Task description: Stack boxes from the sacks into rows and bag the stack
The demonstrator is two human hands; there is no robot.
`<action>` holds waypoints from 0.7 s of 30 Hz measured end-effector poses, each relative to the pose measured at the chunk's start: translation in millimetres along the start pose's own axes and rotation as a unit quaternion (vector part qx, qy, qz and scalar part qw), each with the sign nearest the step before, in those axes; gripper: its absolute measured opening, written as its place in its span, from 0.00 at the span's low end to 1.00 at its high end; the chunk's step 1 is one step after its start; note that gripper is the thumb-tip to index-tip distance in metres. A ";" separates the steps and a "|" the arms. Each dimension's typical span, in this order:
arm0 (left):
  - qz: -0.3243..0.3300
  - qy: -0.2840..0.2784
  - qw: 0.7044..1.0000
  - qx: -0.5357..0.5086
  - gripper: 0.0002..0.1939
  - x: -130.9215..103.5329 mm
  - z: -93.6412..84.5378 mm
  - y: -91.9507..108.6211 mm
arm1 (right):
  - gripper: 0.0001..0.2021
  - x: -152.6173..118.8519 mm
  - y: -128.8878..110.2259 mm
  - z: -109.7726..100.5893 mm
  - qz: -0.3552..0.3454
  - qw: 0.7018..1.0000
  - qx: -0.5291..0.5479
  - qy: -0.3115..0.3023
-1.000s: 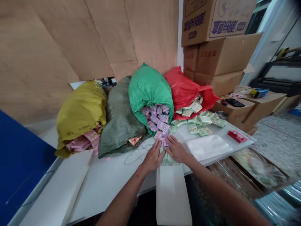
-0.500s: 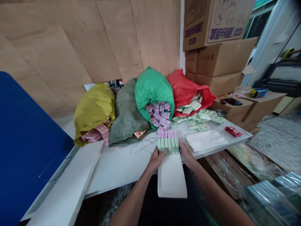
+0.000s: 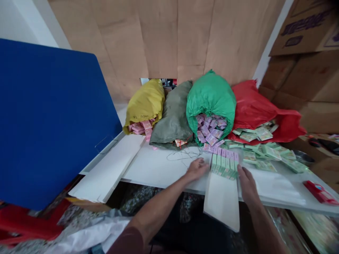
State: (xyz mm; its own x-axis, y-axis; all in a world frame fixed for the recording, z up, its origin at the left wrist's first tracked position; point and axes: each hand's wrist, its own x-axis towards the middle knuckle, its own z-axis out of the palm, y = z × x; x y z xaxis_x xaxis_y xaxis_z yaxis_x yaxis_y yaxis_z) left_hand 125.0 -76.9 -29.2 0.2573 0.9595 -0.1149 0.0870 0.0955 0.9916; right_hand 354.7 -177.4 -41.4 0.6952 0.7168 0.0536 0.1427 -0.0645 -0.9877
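A row of small pale green boxes (image 3: 224, 165) stands upright at the near end of the pile, with a row of small purple boxes (image 3: 225, 153) right behind it. Both rows are at the far end of a long white card strip (image 3: 221, 199) that juts past the table edge. My left hand (image 3: 196, 169) is just left of the rows, apart from them, its fingers loosely bent and nothing seen in them. Against or very close to the right end of the green row lies my right hand (image 3: 247, 181), fingers stretched out; whether it touches is unclear.
Behind are a yellow sack (image 3: 148, 100), a grey sack (image 3: 173, 116), a green sack (image 3: 212, 95) and a red sack (image 3: 254, 106), with small boxes spilling out. White card strips (image 3: 111, 167) are stacked left, beside a blue panel (image 3: 58, 123). A red object (image 3: 320, 192) lies far right.
My view has turned left. My left hand has come off the left side of the green boxes. My right hand stays at their right end.
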 end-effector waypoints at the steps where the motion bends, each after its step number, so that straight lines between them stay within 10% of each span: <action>1: -0.023 0.038 0.999 -0.030 0.17 5.9 -23.4 5.1 | 0.38 0.5 -3.9 -6.6 -0.007 0.999 -0.022 0.026; 4: -0.082 0.106 0.987 -0.087 0.13 35.5 -102.5 22.9 | 0.38 2.8 -35.0 -12.5 -0.041 0.998 -0.031 0.046; 8: -0.150 0.142 0.962 -0.176 0.16 83.1 -176.3 36.9 | 0.29 8.6 -99.6 31.7 -0.068 0.991 0.031 -0.110; 15: -0.130 0.184 0.928 -0.296 0.14 133.6 -197.6 32.4 | 0.26 8.1 -140.7 186.1 0.007 0.845 -0.046 -0.533; 21: 0.095 0.127 0.948 -0.278 0.21 169.0 -208.2 80.2 | 0.26 11.8 -119.7 335.4 0.068 0.767 -0.039 -0.637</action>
State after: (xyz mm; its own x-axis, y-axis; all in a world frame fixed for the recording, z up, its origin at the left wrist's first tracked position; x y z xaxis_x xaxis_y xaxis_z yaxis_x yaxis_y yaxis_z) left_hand -25.0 148.1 43.2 -0.0292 0.9995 0.0156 -0.4753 -0.0276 0.8794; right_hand 109.6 71.7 28.1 -0.5377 0.7932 -0.2858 0.2071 -0.2042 -0.9568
